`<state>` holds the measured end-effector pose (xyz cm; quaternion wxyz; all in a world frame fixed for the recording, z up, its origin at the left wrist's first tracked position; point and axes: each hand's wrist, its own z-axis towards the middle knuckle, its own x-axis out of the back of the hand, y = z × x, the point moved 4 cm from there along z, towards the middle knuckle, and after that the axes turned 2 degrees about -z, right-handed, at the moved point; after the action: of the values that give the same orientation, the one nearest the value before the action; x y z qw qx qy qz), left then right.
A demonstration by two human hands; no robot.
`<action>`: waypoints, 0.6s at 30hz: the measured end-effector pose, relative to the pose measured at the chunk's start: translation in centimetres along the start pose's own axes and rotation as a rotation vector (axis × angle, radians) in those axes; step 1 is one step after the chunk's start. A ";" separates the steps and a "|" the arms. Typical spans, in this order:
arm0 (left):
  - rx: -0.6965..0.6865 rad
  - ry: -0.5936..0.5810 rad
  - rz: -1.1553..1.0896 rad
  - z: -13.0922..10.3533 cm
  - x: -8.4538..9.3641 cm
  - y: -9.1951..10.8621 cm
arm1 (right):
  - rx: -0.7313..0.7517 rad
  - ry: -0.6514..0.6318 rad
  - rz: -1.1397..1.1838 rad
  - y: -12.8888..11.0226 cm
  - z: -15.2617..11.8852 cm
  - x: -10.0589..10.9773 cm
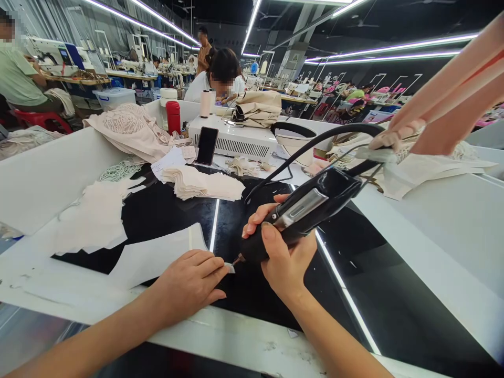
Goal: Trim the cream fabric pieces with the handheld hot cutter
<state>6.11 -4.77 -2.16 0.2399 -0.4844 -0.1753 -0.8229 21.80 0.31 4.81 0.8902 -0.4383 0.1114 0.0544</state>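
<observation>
Tool (303, 210), black and hand-held, is closed in my right hand (289, 257), above bare black surface (386, 294). Its tip touches or nearly touches small pale piece (229, 268), which my left fingers (214, 265) pinch. Front edge is near. No brand is readable.

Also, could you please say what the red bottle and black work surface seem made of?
Red bottle: smooth, evenly coloured, probably coated metal, possibly plastic. Black work surface: hard and glossy, mirroring the ceiling lights as bright strips; likely glass, perhaps acrylic.
</observation>
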 end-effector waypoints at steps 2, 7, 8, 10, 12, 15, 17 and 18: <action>0.004 -0.005 -0.004 0.0 0.0 -0.1 | -0.008 0.010 0.015 -0.1 0.0 0.0; 0.000 -0.012 -0.015 -0.1 -0.2 -0.4 | -0.027 0.029 0.048 -0.4 -0.2 0.3; 0.001 -0.010 -0.018 -0.1 -0.2 -0.5 | -0.031 0.023 0.052 -0.4 -0.2 0.3; 0.002 -0.003 -0.023 -0.2 -0.2 -0.6 | -0.038 0.015 0.050 -0.3 -0.4 0.4; 0.001 -0.002 -0.028 -0.2 -0.3 -0.6 | -0.039 0.016 0.041 -0.3 -0.6 0.4; 0.006 -0.014 -0.037 -0.2 -0.2 -0.6 | -0.037 0.013 0.031 -0.3 -0.6 0.3; 0.011 -0.020 -0.046 -0.2 -0.1 -0.7 | -0.031 0.002 0.033 -0.4 -0.6 0.2; 0.013 -0.021 -0.052 -0.2 0.0 -0.8 | -0.028 -0.002 0.035 -0.4 -0.6 0.1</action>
<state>5.56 -4.24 -2.32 0.2199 -0.4868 -0.1959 -0.8224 21.89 -0.44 4.73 0.8831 -0.4485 0.1176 0.0719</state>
